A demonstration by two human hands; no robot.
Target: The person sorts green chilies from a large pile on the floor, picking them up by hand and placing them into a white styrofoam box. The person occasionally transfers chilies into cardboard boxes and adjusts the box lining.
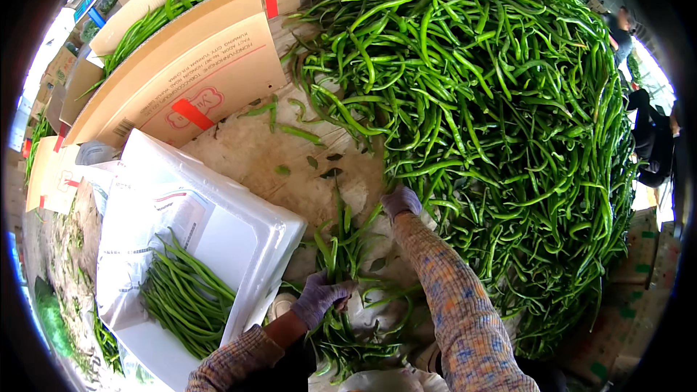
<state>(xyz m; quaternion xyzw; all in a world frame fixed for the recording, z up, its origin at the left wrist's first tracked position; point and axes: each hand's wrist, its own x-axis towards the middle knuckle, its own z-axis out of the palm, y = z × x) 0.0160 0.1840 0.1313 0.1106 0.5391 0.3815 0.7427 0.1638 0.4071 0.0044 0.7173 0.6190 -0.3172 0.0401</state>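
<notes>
My left hand (322, 297), in a purple glove, is closed around a bunch of long green chili peppers (342, 253) that points away from me. At the near left edge of a large heap of green chili peppers (463, 103) is my gloved right hand (402, 202). Its fingers are curled and partly hidden, so I cannot tell whether it grips a pepper. To the left stands a white foam box (239, 239), lined partly with printed paper (147, 228). Long green peppers (185, 294) lie in it side by side. More peppers (354, 343) lie on the ground below my left hand.
A cardboard carton (218, 71) with peppers inside stands behind the foam box. Loose peppers (299, 133) and leaves (331, 173) are scattered on the dirty floor (256, 158). Flattened cardboard (626, 310) lies at the right. Another person (648, 136) is at the far right rim.
</notes>
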